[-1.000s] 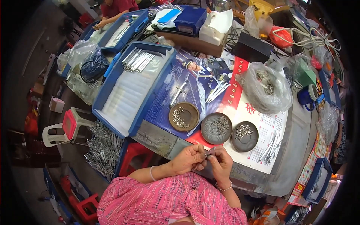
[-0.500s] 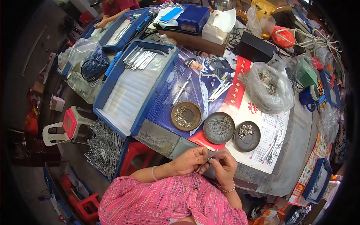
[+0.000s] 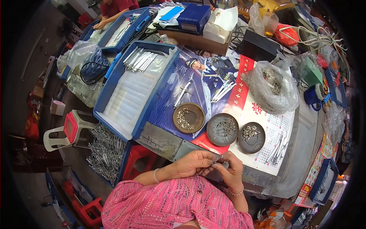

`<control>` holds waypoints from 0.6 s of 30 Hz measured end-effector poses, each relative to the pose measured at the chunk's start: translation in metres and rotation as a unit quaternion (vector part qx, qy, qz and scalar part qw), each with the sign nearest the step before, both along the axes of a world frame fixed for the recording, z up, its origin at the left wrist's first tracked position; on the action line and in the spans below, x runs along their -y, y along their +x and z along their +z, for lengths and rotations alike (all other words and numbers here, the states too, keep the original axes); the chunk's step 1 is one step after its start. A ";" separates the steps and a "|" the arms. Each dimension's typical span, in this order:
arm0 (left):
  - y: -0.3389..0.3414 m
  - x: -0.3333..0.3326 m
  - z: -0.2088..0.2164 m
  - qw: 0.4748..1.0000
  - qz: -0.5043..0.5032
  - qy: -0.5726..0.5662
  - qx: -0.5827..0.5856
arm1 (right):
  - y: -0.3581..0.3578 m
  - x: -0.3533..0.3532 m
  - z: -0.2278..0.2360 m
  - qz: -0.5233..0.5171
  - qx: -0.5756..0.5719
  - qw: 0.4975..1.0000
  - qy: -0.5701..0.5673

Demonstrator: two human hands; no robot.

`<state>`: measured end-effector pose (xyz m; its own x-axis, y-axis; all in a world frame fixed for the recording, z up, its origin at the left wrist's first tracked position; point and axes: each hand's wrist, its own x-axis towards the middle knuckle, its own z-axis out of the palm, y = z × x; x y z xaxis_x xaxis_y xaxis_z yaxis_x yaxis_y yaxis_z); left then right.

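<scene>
Just in front of my shirt, both hands are closed on a thin metal rod-like piece [image 3: 218,159]; its exact kind is too small to make out. My left hand [image 3: 195,162] pinches it from the left, while the fingers of my right hand [image 3: 231,170] grip near its upper end. Beyond them on the table stand a brown bowl [image 3: 198,114] with small silvery cylinders, a dark bowl [image 3: 216,139] with tiny metal parts and another dark bowl [image 3: 256,147] with small shiny fittings. Slim metal pieces [image 3: 277,149] lie on the printed sheet at the right.
A blue tray [image 3: 157,100] holds a row of metal rods [image 3: 140,60]. Right of it lie more rods [image 3: 224,91] and a clear bag [image 3: 284,104] of small parts. A bin of metal pieces [image 3: 105,152] stands low left, near a red stool [image 3: 138,160]. Another person [image 3: 114,7] sits far left.
My right hand has shifted slightly right and its fingers have changed position on the metal piece. The piece shows more between my fingertips. The view has moved slightly.
</scene>
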<state>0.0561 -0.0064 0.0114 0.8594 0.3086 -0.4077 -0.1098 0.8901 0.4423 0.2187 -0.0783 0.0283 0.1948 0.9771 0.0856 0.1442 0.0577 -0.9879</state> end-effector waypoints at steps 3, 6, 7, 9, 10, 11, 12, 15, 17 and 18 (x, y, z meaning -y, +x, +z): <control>0.001 0.001 0.001 0.999 -0.005 -0.007 0.047 | 0.002 0.004 -0.011 0.022 -0.056 0.998 0.022; -0.001 0.002 -0.002 0.996 -0.005 -0.041 0.080 | -0.003 0.008 -0.011 0.019 -0.184 0.983 0.021; -0.001 0.003 -0.001 0.994 -0.005 -0.047 0.102 | -0.005 0.011 -0.012 0.019 -0.185 0.982 0.020; -0.001 0.004 -0.002 0.991 -0.007 -0.053 0.124 | -0.008 0.014 -0.013 0.001 -0.227 0.974 -0.005; 0.000 0.006 -0.004 0.990 -0.004 -0.070 0.126 | -0.009 0.015 -0.013 0.000 -0.228 0.974 -0.007; 0.000 0.006 -0.005 0.988 -0.002 -0.088 0.128 | -0.010 0.015 -0.012 -0.015 -0.204 0.979 0.000; 0.001 0.006 -0.006 0.987 -0.004 -0.092 0.128 | -0.011 0.015 -0.011 -0.030 -0.180 0.983 0.005; 0.004 0.005 -0.010 0.988 0.017 -0.121 0.098 | -0.011 0.014 -0.017 -0.043 -0.073 0.996 -0.020; 0.003 0.002 -0.010 0.986 0.027 -0.140 0.090 | -0.012 0.009 -0.015 -0.054 -0.034 0.998 -0.014; 0.002 0.003 -0.010 0.985 0.043 -0.141 0.085 | -0.013 0.004 -0.009 -0.050 -0.006 0.999 0.013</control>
<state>0.0580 -0.0094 0.0017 0.8980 0.2781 -0.3411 -0.2412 0.9593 0.1469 0.2060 -0.0818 0.0197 0.2916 0.9505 0.1070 0.1385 0.0687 -0.9880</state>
